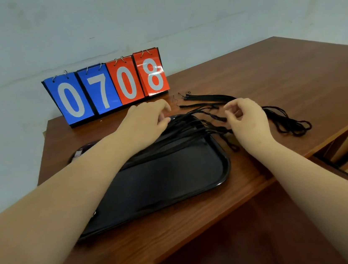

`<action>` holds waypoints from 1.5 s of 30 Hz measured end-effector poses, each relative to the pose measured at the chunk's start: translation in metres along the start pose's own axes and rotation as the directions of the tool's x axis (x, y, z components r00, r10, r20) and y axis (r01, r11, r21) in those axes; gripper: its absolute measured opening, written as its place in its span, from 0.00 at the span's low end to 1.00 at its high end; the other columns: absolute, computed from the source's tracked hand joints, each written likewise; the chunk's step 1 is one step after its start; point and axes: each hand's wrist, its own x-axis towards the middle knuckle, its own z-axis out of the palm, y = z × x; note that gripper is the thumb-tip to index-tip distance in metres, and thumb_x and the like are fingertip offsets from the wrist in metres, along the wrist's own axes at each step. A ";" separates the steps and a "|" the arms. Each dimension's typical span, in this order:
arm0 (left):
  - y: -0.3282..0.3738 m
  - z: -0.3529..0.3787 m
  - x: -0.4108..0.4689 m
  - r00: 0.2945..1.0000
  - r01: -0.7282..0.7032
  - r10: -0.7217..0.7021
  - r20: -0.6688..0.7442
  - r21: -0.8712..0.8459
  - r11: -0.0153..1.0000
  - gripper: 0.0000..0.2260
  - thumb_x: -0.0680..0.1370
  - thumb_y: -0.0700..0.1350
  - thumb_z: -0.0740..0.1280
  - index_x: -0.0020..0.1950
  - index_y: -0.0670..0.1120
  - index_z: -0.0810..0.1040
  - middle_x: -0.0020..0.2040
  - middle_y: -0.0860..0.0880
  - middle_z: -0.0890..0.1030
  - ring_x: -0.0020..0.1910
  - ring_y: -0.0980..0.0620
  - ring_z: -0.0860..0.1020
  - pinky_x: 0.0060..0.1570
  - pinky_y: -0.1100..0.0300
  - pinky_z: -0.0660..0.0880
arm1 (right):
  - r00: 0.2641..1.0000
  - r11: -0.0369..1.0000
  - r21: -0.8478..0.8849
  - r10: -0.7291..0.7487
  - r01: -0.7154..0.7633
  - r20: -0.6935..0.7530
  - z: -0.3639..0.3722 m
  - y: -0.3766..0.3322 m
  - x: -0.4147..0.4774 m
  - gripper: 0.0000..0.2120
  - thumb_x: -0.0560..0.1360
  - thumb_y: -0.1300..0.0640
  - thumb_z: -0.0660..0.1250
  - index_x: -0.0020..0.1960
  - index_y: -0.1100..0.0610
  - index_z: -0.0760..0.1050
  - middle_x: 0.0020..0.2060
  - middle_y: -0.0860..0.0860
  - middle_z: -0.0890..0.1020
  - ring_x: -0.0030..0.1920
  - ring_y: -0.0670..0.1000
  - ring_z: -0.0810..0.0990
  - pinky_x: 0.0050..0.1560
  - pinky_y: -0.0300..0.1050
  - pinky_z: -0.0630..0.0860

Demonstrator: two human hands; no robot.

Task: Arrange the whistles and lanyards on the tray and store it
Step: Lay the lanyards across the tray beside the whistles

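Left grip point(145, 122) flat, pressing lanyards point(186, 136) on tray point(174, 175); right grip point(248, 120) half-curled beside them, seemingly empty

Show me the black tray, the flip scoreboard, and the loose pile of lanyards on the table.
black tray point(163, 181): head view, bare floor.
flip scoreboard point(127, 82): head view, red zero card.
loose lanyards point(293, 127): head view, tangled loops.
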 end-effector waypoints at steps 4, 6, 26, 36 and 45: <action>0.004 0.024 0.038 1.000 0.002 -0.002 -0.009 0.048 0.999 0.09 0.82 0.47 0.64 0.62 0.49 0.76 0.52 0.53 0.79 0.48 0.56 0.76 0.52 0.61 0.73 | 0.998 0.998 -0.022 0.061 -0.060 0.027 0.000 0.011 0.033 0.10 0.81 0.61 0.61 0.57 0.53 0.79 0.50 0.48 0.79 0.48 0.47 0.76 0.53 0.42 0.75; 0.005 0.035 0.057 1.000 0.009 -0.008 -0.011 0.063 0.998 0.09 0.82 0.46 0.64 0.61 0.49 0.77 0.55 0.51 0.80 0.52 0.52 0.78 0.55 0.56 0.76 | 0.996 0.997 -0.047 0.061 -0.057 0.070 0.005 0.015 0.048 0.13 0.81 0.63 0.60 0.61 0.54 0.78 0.54 0.48 0.79 0.52 0.48 0.77 0.57 0.41 0.73; 0.003 0.076 0.137 0.974 0.102 -0.120 0.194 0.097 0.990 0.13 0.78 0.43 0.71 0.62 0.45 0.79 0.55 0.47 0.82 0.53 0.47 0.79 0.54 0.55 0.75 | 0.983 0.939 -0.344 0.083 -0.022 0.164 0.027 0.042 0.068 0.12 0.82 0.54 0.62 0.62 0.55 0.77 0.57 0.53 0.76 0.60 0.55 0.71 0.56 0.49 0.72; 0.017 0.084 0.153 0.989 0.015 -0.039 0.146 0.165 0.986 0.09 0.78 0.45 0.70 0.58 0.49 0.79 0.56 0.47 0.77 0.56 0.44 0.75 0.58 0.45 0.75 | 0.971 0.912 -0.407 0.137 -0.046 0.197 0.025 0.035 0.069 0.12 0.82 0.51 0.61 0.56 0.57 0.79 0.51 0.55 0.79 0.55 0.56 0.73 0.55 0.50 0.73; 0.021 0.089 0.163 0.972 0.013 -0.060 0.227 0.204 0.979 0.03 0.80 0.42 0.67 0.51 0.50 0.79 0.54 0.47 0.79 0.53 0.45 0.77 0.56 0.48 0.76 | 0.980 0.914 -0.403 0.114 -0.041 0.160 0.028 0.039 0.069 0.12 0.82 0.50 0.61 0.57 0.57 0.77 0.51 0.54 0.79 0.54 0.54 0.73 0.55 0.49 0.72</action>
